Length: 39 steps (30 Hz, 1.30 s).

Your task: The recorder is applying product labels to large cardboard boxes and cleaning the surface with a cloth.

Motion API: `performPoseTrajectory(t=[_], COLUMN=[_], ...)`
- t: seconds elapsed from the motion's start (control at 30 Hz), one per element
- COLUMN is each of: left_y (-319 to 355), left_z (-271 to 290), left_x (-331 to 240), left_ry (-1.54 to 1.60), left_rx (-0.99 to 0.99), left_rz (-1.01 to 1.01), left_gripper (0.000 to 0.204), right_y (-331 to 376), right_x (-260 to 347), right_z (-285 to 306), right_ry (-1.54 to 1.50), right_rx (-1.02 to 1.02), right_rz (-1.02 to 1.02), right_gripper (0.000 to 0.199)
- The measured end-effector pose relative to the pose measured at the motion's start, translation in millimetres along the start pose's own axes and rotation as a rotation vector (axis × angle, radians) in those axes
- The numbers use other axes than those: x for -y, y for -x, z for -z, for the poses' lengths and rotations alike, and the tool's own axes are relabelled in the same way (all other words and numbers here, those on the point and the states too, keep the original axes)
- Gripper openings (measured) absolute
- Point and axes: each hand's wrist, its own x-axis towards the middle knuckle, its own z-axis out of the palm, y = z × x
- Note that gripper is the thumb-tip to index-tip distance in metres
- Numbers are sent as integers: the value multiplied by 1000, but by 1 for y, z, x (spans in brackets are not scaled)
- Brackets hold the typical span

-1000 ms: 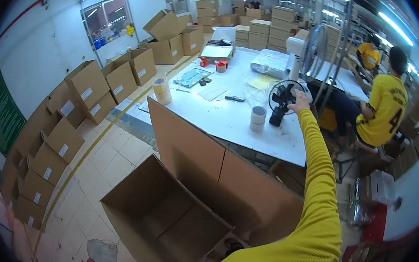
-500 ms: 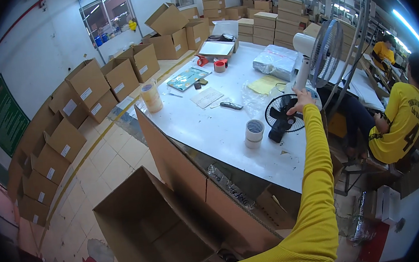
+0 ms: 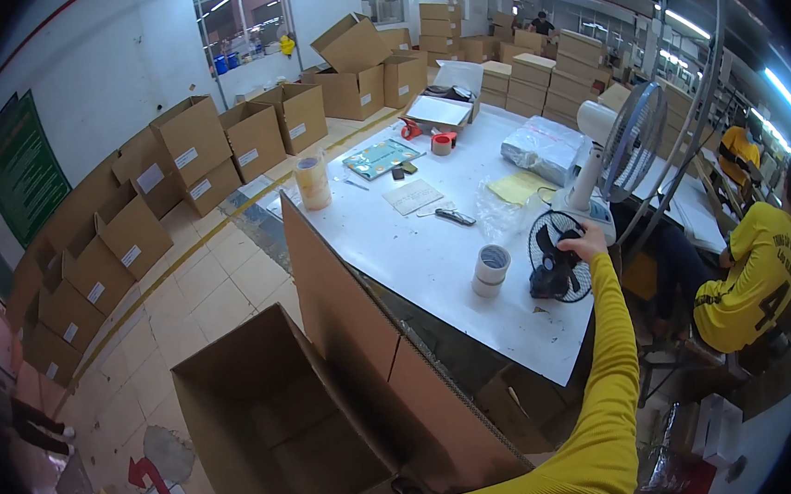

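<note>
Black small fan (image 3: 557,257), just one, was in the right hand's (image 3: 587,242) grasping fingers; left of it stood two tape rolls (image 3: 489,279), behind it one larger fan (image 3: 631,147); left fingers, couldn't tell.

Open lane over the table (image 3: 395,247), crowded on its right.
Bare white surface runs between the cardboard panel (image 3: 350,316) and the two stacked tape rolls (image 3: 488,283); right of the rolls, the small black fan (image 3: 551,279) under the right hand (image 3: 587,242), then the larger standing fan (image 3: 640,139) beyond, block the way.
</note>
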Motion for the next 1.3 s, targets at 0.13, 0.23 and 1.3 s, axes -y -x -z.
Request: performPoseTrajectory(t=[0.13,0.23,1.3], left_y=[14,-14,178], left_z=[1,-2,-8], left_x=[30,-1,297], left_ry=[-70,197,2127], left_rx=[-6,-282,-64], left_rz=[-51,-278,-772], left_gripper=[44,40,56], right_y=[41,82,897], right_x=[42,90,551], right_z=[31,62,13], right_ry=[-13,-44,-370], right_rx=[78,181,1655], right_rz=[66,231,1465], right_gripper=[75,74,62])
